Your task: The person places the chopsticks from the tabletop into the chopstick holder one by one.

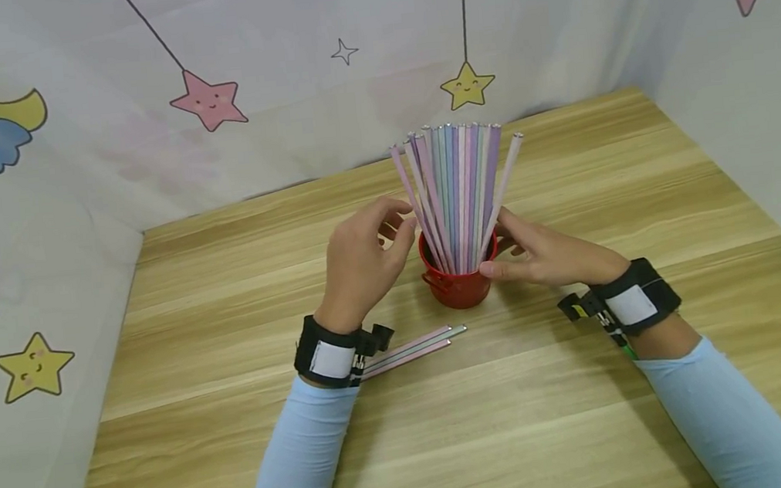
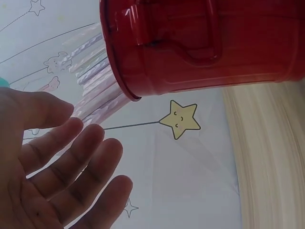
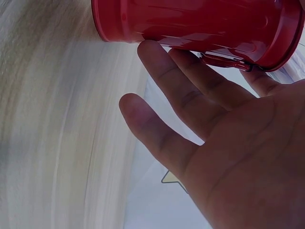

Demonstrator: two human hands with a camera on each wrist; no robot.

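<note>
A small red metal bucket (image 1: 461,290) with side handles stands upright on the table, holding a bunch of slim pastel sticks (image 1: 459,191) with shiny tips. My left hand (image 1: 367,258) is just left of the sticks, its fingers loosely bent. In the left wrist view, nothing shows between those fingers (image 2: 90,152). At the bucket's right side, my right hand (image 1: 545,254) has its thumb by the front rim. Seen from the right wrist, the fairly straight fingers (image 3: 186,95) touch the red wall, with the little finger apart from it.
Several similar loose sticks (image 1: 417,348) lie on the wood-grain table (image 1: 531,418), partly hidden behind the left wrist strap. Pale cloth walls (image 1: 324,118) printed with stars rise at the table's back and sides.
</note>
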